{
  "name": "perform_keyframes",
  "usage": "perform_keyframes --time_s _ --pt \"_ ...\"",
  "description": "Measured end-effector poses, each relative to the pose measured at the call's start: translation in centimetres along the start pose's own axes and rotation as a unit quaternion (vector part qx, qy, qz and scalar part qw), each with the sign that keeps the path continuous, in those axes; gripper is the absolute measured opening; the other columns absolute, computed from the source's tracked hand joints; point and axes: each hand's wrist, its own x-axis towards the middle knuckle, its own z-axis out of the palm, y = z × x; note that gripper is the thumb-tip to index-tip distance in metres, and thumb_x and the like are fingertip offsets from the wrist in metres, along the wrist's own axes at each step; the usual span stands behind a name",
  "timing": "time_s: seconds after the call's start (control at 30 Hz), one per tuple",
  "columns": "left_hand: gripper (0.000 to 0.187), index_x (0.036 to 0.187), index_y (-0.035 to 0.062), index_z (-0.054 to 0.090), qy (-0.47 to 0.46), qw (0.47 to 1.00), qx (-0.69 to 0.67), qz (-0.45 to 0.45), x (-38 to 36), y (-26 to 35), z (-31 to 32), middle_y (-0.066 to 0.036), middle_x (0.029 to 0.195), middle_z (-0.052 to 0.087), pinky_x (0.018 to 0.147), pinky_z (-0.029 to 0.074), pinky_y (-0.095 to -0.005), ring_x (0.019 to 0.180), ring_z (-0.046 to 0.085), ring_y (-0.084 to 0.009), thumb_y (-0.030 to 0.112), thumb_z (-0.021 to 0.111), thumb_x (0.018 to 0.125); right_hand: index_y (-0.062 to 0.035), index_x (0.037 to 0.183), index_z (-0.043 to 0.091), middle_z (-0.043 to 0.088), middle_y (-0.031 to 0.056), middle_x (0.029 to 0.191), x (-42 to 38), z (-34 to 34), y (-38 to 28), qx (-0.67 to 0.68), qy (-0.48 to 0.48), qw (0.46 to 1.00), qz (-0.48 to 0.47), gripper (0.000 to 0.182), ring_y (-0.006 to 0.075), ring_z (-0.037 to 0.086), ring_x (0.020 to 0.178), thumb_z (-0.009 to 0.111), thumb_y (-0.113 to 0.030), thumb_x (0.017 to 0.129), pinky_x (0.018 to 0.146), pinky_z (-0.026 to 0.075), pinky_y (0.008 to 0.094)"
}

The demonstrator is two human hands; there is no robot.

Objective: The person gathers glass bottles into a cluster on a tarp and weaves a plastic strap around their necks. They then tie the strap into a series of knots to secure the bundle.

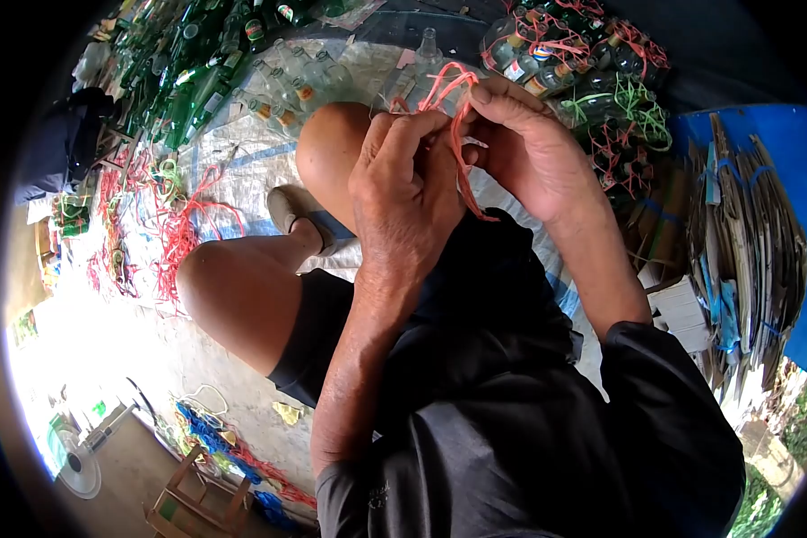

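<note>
Red string (457, 136), pinched up high between two hands

Held just past 12 o'clock, near a bent knee (332, 148), looped at the top with a loose tail hanging below. Gripped on one side by the left hand (399, 184), curled nearly closed; exact pinch hidden by the knuckles, so no telling how tight. Nipped near the loop by the right hand (542, 152), only half curled, thumb against the strand. Probably up there for a clear look at both sets of fingertips. More tangled strands (177, 240) heaped at 9 o'clock, maybe for easy reach. Clear bottles (307, 76) grouped at 11. Bottle bundles (547, 63) at 1, lashed with similar red string, likely against rolling apart. Flattened cardboard (726, 235) at 3, banded blue, presumably for tidiness.
</note>
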Motion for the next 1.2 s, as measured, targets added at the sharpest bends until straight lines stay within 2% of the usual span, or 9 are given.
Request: perform_keyframes --time_s 0.27,0.37,0.47,0.57,0.67,0.77,0.87,0.97,1.2 --pt "0.018 0.108 -0.0042 0.069 -0.028 0.999 -0.036 -0.006 -0.2 0.4 -0.9 -0.011 0.101 0.063 0.074 0.051 -0.0274 0.086 0.064 -0.0179 -0.011 0.069 0.091 -0.0090 0.104 0.074 0.075 0.0042 0.102 0.2 -1.5 -0.3 -0.033 0.013 0.999 -0.004 0.015 0.0155 0.071 0.094 0.071 -0.023 0.101 0.072 0.055 0.0322" --pt "0.017 0.108 -0.0042 0.069 -0.014 0.988 -0.139 -0.062 -0.6 0.3 -0.8 -0.009 0.099 0.061 0.075 0.050 -0.0260 0.086 0.063 -0.0157 -0.011 0.068 0.092 -0.0077 0.110 0.073 0.075 0.0075 0.106 0.5 -2.7 -0.3 -0.047 0.008 0.998 -0.038 0.016 0.0187 0.072 0.097 0.068 -0.021 0.103 0.072 0.058 0.0346" --pt "0.016 0.107 -0.0042 0.068 -0.014 0.989 -0.127 -0.069 -0.6 0.8 -0.9 -0.008 0.097 0.061 0.074 0.050 -0.0254 0.086 0.062 -0.0142 -0.012 0.066 0.093 -0.0068 0.113 0.071 0.074 0.0074 0.101 0.2 -2.2 -1.0 -0.034 0.004 0.998 -0.044 0.017 0.0217 0.073 0.097 0.065 -0.020 0.104 0.070 0.058 0.0368" --pt "0.016 0.106 -0.0039 0.068 -0.018 0.994 -0.097 -0.055 -0.7 0.6 -0.9 -0.008 0.096 0.061 0.074 0.050 -0.0254 0.085 0.062 -0.0142 -0.012 0.066 0.093 -0.0064 0.112 0.069 0.068 0.0039 0.089 0.6 -2.4 -0.9 -0.005 0.010 0.998 -0.060 0.015 0.0213 0.070 0.081 0.063 -0.018 0.104 0.066 0.055 0.0350" --pt "0.017 0.106 -0.0031 0.069 -0.019 0.992 -0.108 -0.060 -0.8 0.0 -0.9 -0.008 0.096 0.061 0.074 0.049 -0.0256 0.084 0.061 -0.0142 -0.012 0.067 0.092 -0.0052 0.110 0.068 0.056 -0.0013 0.082 0.6 -2.4 -1.5 0.017 -0.006 0.999 -0.043 0.014 0.0122 0.055 0.069 0.063 -0.016 0.104 0.069 0.050 0.0309" --pt "0.018 0.105 -0.0022 0.070 -0.016 0.993 -0.101 -0.055 -0.8 0.1 -0.9 -0.009 0.097 0.062 0.074 0.050 -0.0269 0.083 0.062 -0.0164 -0.011 0.068 0.090 -0.0040 0.110 0.069 0.049 -0.0041 0.074 0.0 -2.5 -2.5 0.009 -0.007 1.000 -0.015 0.015 0.0062 0.039 0.054 0.063 -0.016 0.104 0.061 0.044 0.0292" --pt "0.018 0.105 -0.0017 0.071 -0.036 0.999 -0.010 0.005 -0.5 0.1 -1.3 -0.012 0.097 0.063 0.075 0.051 -0.0290 0.082 0.063 -0.0198 -0.010 0.069 0.089 -0.0076 0.108 0.072 0.045 -0.0077 0.066 0.1 -2.6 -3.0 -0.128 0.033 0.989 -0.063 0.014 0.0027 0.034 0.053 0.067 -0.019 0.102 0.057 0.043 0.0267" --pt "0.020 0.105 -0.0010 0.072 -0.037 0.999 0.000 0.013 -0.7 -0.2 -1.1 -0.014 0.098 0.064 0.075 0.053 -0.0316 0.082 0.065 -0.0229 -0.009 0.069 0.088 -0.0062 0.107 0.074 0.041 -0.0083 0.062 -0.2 -2.8 -3.8 -0.168 0.040 0.982 -0.072 0.013 0.0023 0.033 0.052 0.068 -0.017 0.102 0.053 0.038 0.0239" --pt "0.025 0.111 -0.0009 0.072 -0.062 0.998 0.010 0.005 -0.6 0.9 -1.0 -0.015 0.101 0.066 0.075 0.055 -0.0340 0.084 0.068 -0.0255 -0.009 0.066 0.088 -0.0026 0.102 0.077 0.053 -0.0076 0.066 -1.5 -1.5 -3.8 -0.296 0.026 0.944 -0.146 0.013 0.0013 0.042 0.054 0.071 -0.014 0.101 0.050 0.036 0.0216"
